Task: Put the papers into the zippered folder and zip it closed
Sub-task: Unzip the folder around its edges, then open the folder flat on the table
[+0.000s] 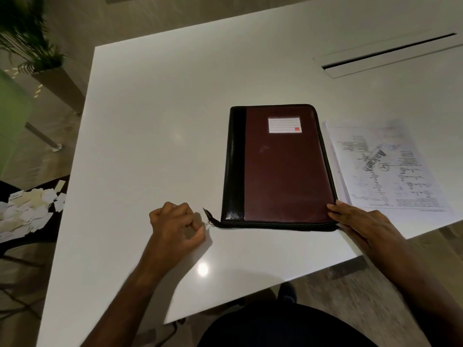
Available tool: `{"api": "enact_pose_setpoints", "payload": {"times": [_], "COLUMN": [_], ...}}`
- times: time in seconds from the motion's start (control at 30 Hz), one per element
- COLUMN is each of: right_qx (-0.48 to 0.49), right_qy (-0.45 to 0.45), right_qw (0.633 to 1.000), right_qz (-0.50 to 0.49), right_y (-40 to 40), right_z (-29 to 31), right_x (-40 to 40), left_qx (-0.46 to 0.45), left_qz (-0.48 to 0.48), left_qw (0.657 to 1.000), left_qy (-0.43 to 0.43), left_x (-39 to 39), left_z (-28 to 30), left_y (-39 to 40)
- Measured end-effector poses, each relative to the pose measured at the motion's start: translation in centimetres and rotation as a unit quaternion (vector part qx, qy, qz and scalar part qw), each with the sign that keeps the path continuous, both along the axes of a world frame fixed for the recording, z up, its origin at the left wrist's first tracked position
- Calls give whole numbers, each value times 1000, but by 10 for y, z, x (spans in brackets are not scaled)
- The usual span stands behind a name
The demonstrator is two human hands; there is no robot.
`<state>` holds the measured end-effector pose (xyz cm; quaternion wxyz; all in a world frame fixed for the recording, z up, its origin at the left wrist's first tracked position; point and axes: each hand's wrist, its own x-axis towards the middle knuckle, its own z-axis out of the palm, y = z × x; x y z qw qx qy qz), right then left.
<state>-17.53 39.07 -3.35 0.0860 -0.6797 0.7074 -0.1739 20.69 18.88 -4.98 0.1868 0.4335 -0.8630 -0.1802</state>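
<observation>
Seemingly to work the zipper, the left hand pinches the zipper pull between curled fingertips while the right hand, fingers flat, steadies the zippered folder, papers just beyond them.

You're in an office: a broad white worktop with a recessed cable slot, a potted plant in the corner, polished flooring.

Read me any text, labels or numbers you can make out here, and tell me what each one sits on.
"Aakas", large rotated heading, end unclear: top sheet of the papers.
Remaining print and diagrams on that sheet: too small and blurred.
Label on the zippered folder: blank ruled lines, a red mark, no legible words.
</observation>
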Motion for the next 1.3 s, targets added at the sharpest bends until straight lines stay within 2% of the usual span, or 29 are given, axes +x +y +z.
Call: {"api": "enact_pose_setpoints", "payload": {"times": [0.13,0.27,0.33,0.4,0.47,0.63,0.73,0.9,1.03,1.1,1.2,1.3], "right_qx": [-55,-60,-79,-93,-94,-55,-1,45,46,28,-8,-53], "right_qy": [53,42,18,-16,-52,-95,-120,-119,-128,-193,-363,-394], "right_qw": [997,997,996,992,986,969,955,947,942,930,880,864], "right_qz": [21,-15,-45,-83,-124,-223,-271,-295,-307,-312,-308,-310], "right_y": [5,8,5,-1,-13,-54,-80,-108,-113,-112,-116,-122], "right_z": [-6,-14,-18,-18,-17,-11,-5,3,3,1,4,18], "right_x": [0,-2,-4,-6,-5,-5,-9,-16,-20,-22,-24,-23], "left_qx": [42,62,99,160,189,201,205,235,226,218,210,225], "left_qz": [-17,-20,3,44,90,68,61,72,62,79,83,82], "left_qw": [999,997,989,962,943,940,948,940,951,958,959,955], "left_qy": [16,38,106,214,258,265,234,236,202,171,173,174], "left_x": [2,0,-6,-20,-40,-93,-121,-154,-165,-167,-167,-166], "left_z": [3,7,5,4,3,7,11,14,3,0,0,5], "left_y": [-10,-22,-30,-37,-45,-72,-88,-107,-119,-120,-122,-126]}}
